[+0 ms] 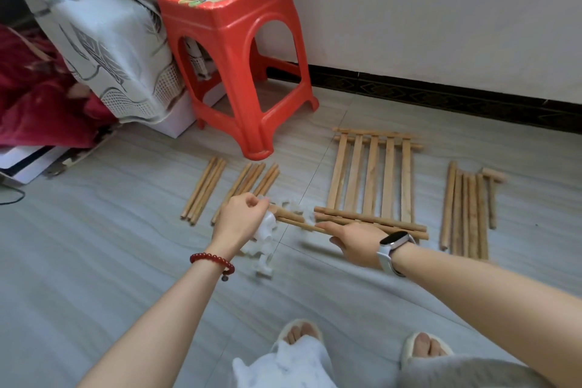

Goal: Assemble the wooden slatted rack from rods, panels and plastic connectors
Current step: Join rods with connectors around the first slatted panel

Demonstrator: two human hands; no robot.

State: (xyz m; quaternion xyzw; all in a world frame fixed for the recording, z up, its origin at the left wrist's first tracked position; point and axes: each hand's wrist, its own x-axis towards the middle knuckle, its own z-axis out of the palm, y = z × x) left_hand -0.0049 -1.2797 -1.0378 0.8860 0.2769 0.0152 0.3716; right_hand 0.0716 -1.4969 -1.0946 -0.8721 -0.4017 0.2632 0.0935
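Note:
My right hand (354, 244) grips a bundle of wooden rods (371, 220) held level above the floor. At the bundle's left end my left hand (241, 220) pinches a white plastic connector (267, 220). More white connectors (263, 250) lie on the floor just below my left hand, partly hidden by it. A slatted wooden panel (373, 176) lies flat on the tiles behind the bundle. Shorter rods (204, 190) lie in small groups to the left, and longer rods (464, 214) lie to the right.
A red plastic stool (239, 50) stands behind the rods by the wall. A small wooden mallet (492, 195) lies at the far right. A patterned curtain (104, 28) and red cloth (37, 98) fill the left. My slippered feet (299, 332) are at the bottom edge.

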